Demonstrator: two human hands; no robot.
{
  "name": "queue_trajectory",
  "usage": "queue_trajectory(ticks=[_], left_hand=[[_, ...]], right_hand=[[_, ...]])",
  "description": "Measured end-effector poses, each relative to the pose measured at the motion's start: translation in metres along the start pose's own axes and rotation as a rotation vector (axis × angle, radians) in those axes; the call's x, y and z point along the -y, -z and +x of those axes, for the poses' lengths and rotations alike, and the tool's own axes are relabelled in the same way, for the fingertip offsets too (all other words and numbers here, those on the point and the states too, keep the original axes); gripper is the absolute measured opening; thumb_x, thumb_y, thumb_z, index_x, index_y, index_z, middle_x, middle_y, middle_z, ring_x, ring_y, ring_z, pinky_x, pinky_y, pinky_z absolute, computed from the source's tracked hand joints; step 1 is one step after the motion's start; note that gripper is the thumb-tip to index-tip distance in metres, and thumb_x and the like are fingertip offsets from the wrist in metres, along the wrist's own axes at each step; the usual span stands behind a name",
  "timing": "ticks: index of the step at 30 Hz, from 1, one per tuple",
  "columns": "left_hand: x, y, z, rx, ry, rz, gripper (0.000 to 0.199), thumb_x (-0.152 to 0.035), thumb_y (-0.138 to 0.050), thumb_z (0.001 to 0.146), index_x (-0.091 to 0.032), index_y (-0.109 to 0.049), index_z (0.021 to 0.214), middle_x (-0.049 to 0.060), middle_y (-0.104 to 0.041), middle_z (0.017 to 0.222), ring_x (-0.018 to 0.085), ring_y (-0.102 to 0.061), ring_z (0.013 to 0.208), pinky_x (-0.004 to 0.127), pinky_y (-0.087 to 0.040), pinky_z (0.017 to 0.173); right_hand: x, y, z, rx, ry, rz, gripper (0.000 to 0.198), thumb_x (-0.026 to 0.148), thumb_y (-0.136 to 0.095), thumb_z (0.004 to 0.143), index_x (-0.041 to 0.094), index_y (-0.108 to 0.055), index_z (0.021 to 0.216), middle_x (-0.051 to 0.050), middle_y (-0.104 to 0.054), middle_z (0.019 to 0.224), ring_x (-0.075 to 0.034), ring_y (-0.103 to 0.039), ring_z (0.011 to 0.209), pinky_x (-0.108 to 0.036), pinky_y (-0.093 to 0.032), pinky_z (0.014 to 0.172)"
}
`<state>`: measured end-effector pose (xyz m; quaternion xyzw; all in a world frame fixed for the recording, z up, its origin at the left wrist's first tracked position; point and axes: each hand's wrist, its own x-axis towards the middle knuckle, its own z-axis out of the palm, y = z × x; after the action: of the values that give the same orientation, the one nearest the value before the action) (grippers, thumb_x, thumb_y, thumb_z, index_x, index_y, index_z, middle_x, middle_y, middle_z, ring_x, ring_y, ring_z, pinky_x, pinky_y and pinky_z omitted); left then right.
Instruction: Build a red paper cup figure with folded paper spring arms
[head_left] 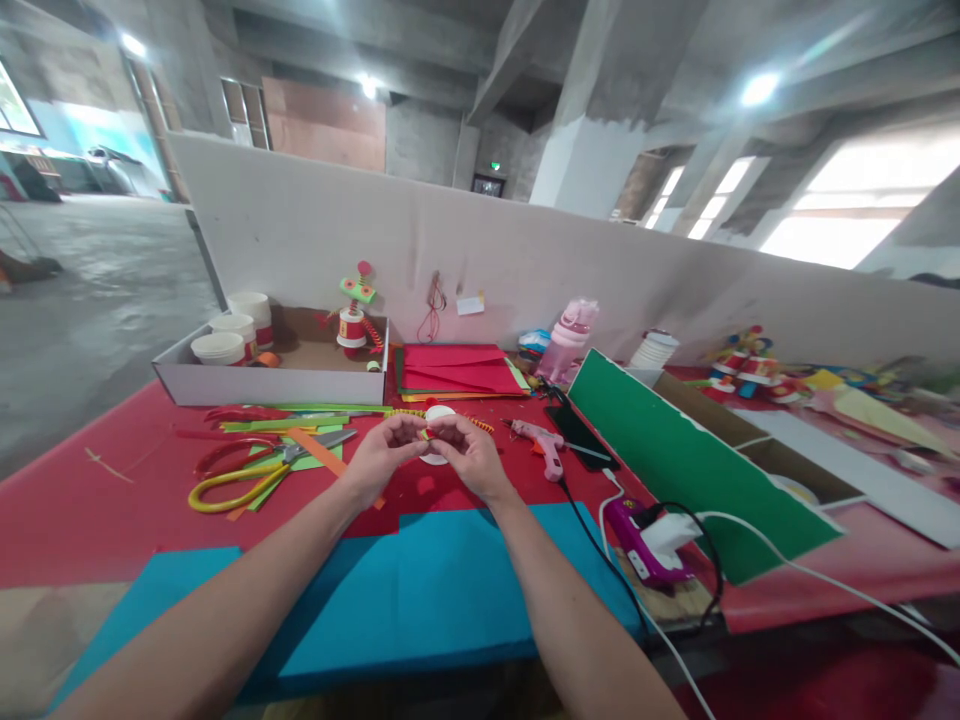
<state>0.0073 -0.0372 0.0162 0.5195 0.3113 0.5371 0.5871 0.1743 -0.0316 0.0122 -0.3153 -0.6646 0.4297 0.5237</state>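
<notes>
My left hand point(384, 452) and my right hand point(474, 456) meet over the middle of the table, fingertips pinched together. Between them is a small red and yellow-green piece point(428, 434), apparently paper, largely covered by the fingers. Just behind it stands a white paper cup point(440, 411), partly hidden by my hands. Folded zigzag paper strips stick out on both sides, a yellow one point(407, 412) to the left and an orange one point(481, 425) to the right. A pink glue gun point(541, 443) lies to the right of my right hand.
Scissors point(281, 468) lie among paper strips on the left. Behind are an open box point(217, 385) with cups and a finished paper-cup figure point(352, 325), and stacked red paper point(457, 370). At right are a phone point(581, 437), a purple power strip point(649, 545), cables and a green panel point(675, 460).
</notes>
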Motion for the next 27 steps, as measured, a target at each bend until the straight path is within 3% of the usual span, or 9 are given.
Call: queue_trajectory(ticks=[13,22,27], left_hand=[[-0.001,-0.005,-0.001,-0.007,0.015,-0.012,0.03,-0.022,-0.082,0.061,-0.015,-0.063,0.083,0.0,-0.065,0.077,0.011,-0.059,0.073,0.024,-0.046,0.073],[-0.001,0.0,0.0,0.067,0.117,-0.106,0.033,-0.024,-0.08,0.067,-0.015,-0.069,0.097,0.007,-0.069,0.096,0.014,-0.062,0.083,0.025,-0.047,0.074],[0.003,0.002,0.002,0.085,0.147,-0.093,0.031,-0.026,-0.081,0.066,-0.013,-0.071,0.093,0.007,-0.07,0.091,0.014,-0.062,0.079,0.025,-0.047,0.073]], right_hand=[[0.005,-0.002,0.0,-0.079,-0.024,-0.04,0.016,0.035,-0.066,0.078,0.019,-0.065,0.08,0.001,-0.067,0.072,-0.015,-0.064,0.068,-0.025,-0.052,0.065],[0.007,0.005,0.001,-0.111,0.113,-0.325,0.012,0.03,-0.063,0.082,0.019,-0.067,0.078,-0.002,-0.068,0.079,-0.016,-0.062,0.073,-0.026,-0.049,0.071],[0.009,0.004,0.0,-0.096,0.162,-0.333,0.012,0.03,-0.062,0.083,0.02,-0.067,0.078,-0.002,-0.066,0.08,-0.015,-0.061,0.075,-0.026,-0.048,0.073]])
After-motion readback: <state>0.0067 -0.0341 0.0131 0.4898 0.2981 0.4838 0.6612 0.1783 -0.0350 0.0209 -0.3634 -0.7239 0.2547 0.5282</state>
